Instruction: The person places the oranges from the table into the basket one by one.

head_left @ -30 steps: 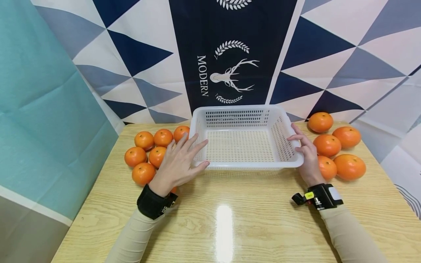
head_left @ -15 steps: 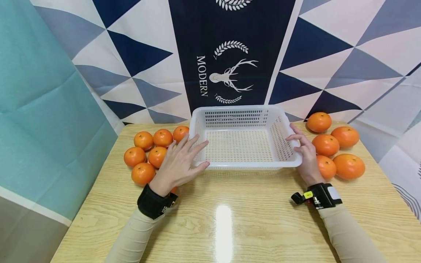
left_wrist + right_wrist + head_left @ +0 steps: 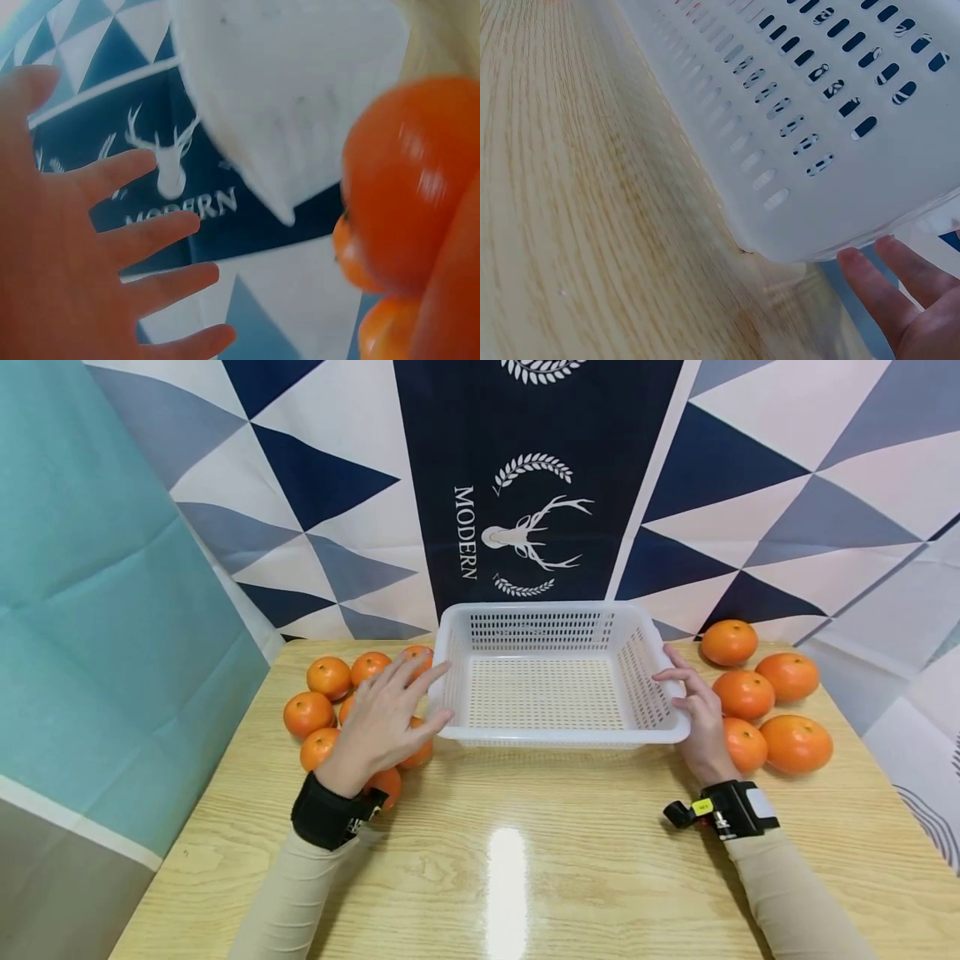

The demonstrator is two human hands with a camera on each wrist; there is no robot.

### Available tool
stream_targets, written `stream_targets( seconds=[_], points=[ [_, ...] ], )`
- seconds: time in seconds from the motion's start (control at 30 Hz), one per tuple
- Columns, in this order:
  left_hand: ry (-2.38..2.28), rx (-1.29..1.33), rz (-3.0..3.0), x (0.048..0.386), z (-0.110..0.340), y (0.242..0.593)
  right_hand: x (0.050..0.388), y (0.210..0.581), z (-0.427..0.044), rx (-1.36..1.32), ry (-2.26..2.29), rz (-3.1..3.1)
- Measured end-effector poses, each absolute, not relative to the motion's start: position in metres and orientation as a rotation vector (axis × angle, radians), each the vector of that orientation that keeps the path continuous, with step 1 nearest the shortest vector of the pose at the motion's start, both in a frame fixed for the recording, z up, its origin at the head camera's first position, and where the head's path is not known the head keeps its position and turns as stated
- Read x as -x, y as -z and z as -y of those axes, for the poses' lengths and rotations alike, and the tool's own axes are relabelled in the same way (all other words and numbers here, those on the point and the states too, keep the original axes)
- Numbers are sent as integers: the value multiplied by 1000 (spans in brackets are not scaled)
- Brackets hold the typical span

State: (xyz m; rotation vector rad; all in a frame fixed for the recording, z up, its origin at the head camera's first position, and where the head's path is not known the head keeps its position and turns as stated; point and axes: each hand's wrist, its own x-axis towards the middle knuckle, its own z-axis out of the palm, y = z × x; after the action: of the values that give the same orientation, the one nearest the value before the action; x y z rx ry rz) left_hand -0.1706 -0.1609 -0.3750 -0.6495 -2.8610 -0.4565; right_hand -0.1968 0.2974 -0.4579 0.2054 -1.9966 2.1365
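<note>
A white plastic basket with slotted sides stands at the back of the table, with nothing inside it. My right hand holds its right rim, fingers bent over the edge; in the right wrist view two fingers touch the basket's edge. Over the left group of mandarin oranges hovers my left hand, its fingers spread and holding nothing. That hand partly covers several of the mandarins. The left wrist view has large mandarins close by on the right, beside the spread left hand.
More mandarins lie right of the basket, close to my right hand. A patterned cloth hangs directly behind the basket. The wooden table extends toward me, and a teal sheet closes off the left.
My left hand has moved left, from the basket's left rim to over the mandarins, uncovering more of those near the basket. The right hand stays at the right rim and the basket stays in place.
</note>
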Motion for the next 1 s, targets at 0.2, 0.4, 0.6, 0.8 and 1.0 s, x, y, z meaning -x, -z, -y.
stream_targets(
  seconds=[0.2,0.4,0.6,0.8,1.0],
  points=[
    [465,558,2863,170,180,364,197,460,-299,-191,-2116,2035],
    [454,571,2885,166,191,365,197,460,-299,-191,-2122,2026],
    [458,557,2999,162,191,370,198,460,-299,-210,-2124,2021],
    [453,518,3073,163,191,375,197,460,-299,-199,-2121,2020],
    [442,518,3142,164,189,380,197,459,-299,-204,-2117,2030]
  ],
)
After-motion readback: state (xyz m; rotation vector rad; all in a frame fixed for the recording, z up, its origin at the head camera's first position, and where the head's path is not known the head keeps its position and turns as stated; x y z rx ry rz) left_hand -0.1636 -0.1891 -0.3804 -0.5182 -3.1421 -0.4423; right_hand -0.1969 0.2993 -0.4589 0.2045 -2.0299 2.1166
